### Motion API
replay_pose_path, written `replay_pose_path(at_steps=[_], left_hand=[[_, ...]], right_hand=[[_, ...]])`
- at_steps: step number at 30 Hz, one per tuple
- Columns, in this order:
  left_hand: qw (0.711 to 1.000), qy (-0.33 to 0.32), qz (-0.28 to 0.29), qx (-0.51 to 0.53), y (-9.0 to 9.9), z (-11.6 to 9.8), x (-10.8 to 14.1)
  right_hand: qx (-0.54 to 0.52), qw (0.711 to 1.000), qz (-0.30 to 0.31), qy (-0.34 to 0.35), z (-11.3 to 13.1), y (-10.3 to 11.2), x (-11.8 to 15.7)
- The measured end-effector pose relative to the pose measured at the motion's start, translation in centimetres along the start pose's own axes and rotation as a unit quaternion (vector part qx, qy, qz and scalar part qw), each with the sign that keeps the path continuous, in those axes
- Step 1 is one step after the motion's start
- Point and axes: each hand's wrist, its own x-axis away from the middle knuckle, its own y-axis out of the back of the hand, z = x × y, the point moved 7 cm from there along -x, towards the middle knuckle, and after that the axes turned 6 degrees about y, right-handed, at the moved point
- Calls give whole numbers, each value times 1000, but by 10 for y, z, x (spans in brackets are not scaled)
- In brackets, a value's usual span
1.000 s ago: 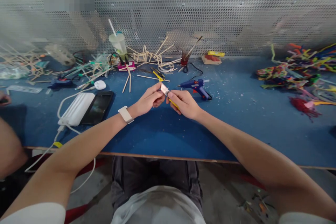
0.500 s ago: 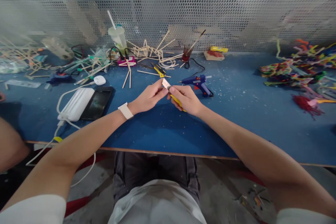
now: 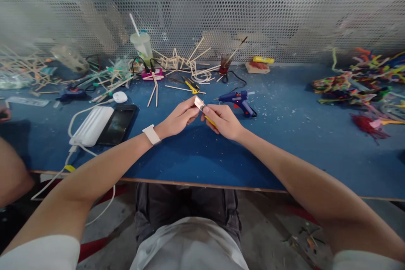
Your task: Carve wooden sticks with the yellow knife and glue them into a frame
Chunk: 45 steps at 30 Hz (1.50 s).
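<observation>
Over the middle of the blue table, my right hand is wrapped round a yellow-handled tool; a grey part shows at its upper end. A pale flat piece sits at that end, and I cannot tell whether it is the tool's blade or separate. My left hand, with a white band at the wrist, pinches at the pale piece's left edge; its fingertips are partly hidden. Just beyond my right hand lies a blue glue gun. A yellow-and-black tool rests behind the hands.
A phone, a white power bank and cables lie left. Thin wooden sticks, a cup with a straw and a dark red jar line the perforated panel. Colourful strands are piled right. Another person's arm is at left.
My left fingers have drawn slightly back from the right hand. The pale piece and yellow-handled tool have shifted a little, and less yellow handle shows below my right hand.
</observation>
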Motion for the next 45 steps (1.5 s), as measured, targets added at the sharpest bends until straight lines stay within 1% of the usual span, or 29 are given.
replay_pose_path(at_steps=[2, 4, 7, 9, 11, 15, 19, 22, 28, 37, 41, 45], left_hand=[[1000, -9, 16, -16, -1, -2, 1], [997, -31, 17, -67, 1, -7, 2], [983, -68, 5, -169, 3, -16, 3], [977, -78, -2, -200, 4, -19, 3], [975, -77, -12, -210, 5, -20, 3], [977, -64, -22, -204, 3, -19, 3], [983, -63, -23, -172, 1, -18, 3], [987, -50, -15, -151, -1, -16, 3], [988, -18, 0, -153, -2, -14, 4], [988, -27, 9, -151, -3, -17, 3], [991, -28, 8, -127, -3, -16, 2], [995, -13, 12, -95, -5, -11, 1]], right_hand=[[-3, 1000, 5, -2, -1, 0, 0], [-11, 1000, 8, -5, -1, 0, 0], [-31, 999, 14, -9, -2, -1, 0], [-47, 999, 15, -14, -3, -1, -1], [-58, 998, 14, -16, -3, -2, -1], [-67, 998, 5, -22, -3, -1, -1], [-64, 998, 1, -25, -2, -1, -1], [-61, 998, 10, -20, -1, -2, -1], [-64, 997, 27, -22, -1, -3, -1], [-104, 993, 36, -49, -2, -4, -1], [-132, 988, 26, -72, -6, -4, 0], [-136, 988, 16, -77, -8, -3, 0]])
